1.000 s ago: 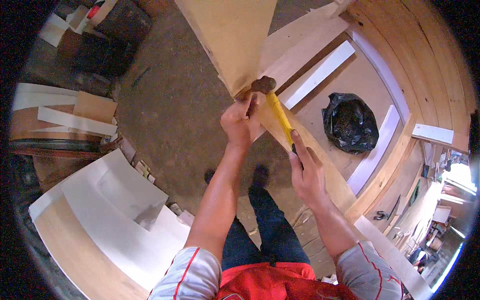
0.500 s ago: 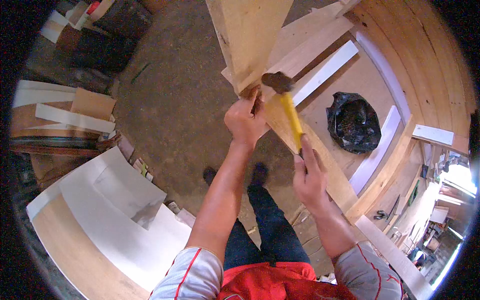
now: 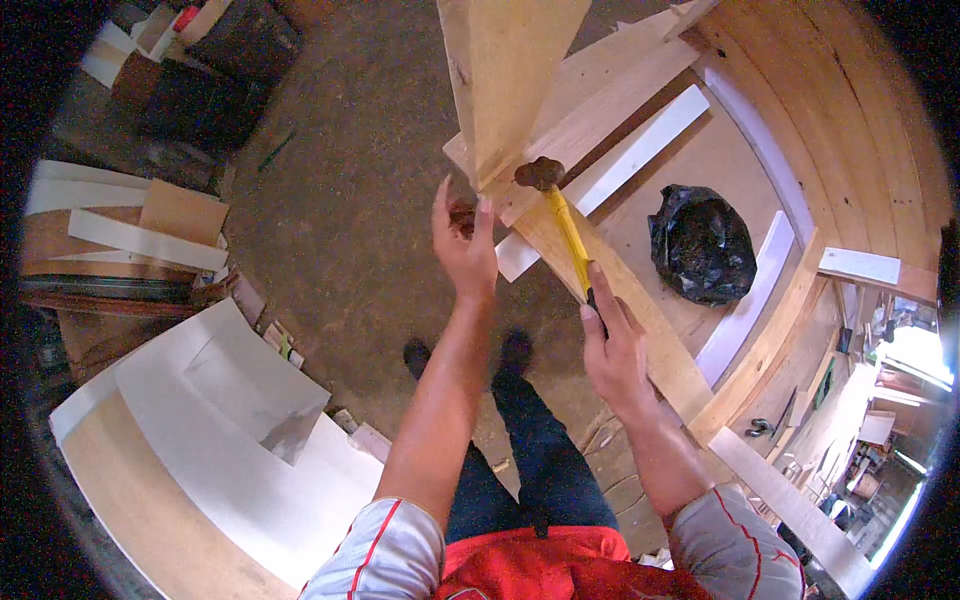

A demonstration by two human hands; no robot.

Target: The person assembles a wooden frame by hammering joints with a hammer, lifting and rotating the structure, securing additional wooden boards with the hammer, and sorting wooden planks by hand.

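A hammer (image 3: 569,232) with a yellow shaft, a black grip and a dark metal head is in my right hand (image 3: 618,352). Its head is over the corner where an upright wooden board (image 3: 515,75) meets a long flat plank (image 3: 625,300). Just left of that corner is my left hand (image 3: 467,255), thumb and index finger apart at the tips and off the wood. Curled in its palm is a small reddish-brown clump (image 3: 462,219), too indistinct to name.
A black plastic bag (image 3: 703,245) with dark contents lies on a wooden panel at right, near white strips (image 3: 645,150). White curved sheets (image 3: 220,430) lean at lower left, below stacked offcuts (image 3: 150,235). Scissors (image 3: 760,428) lie on the right.
My left hand has drawn back left and down from the board's corner, and its thumb and index finger have parted. The hammer head has shifted slightly left and down.
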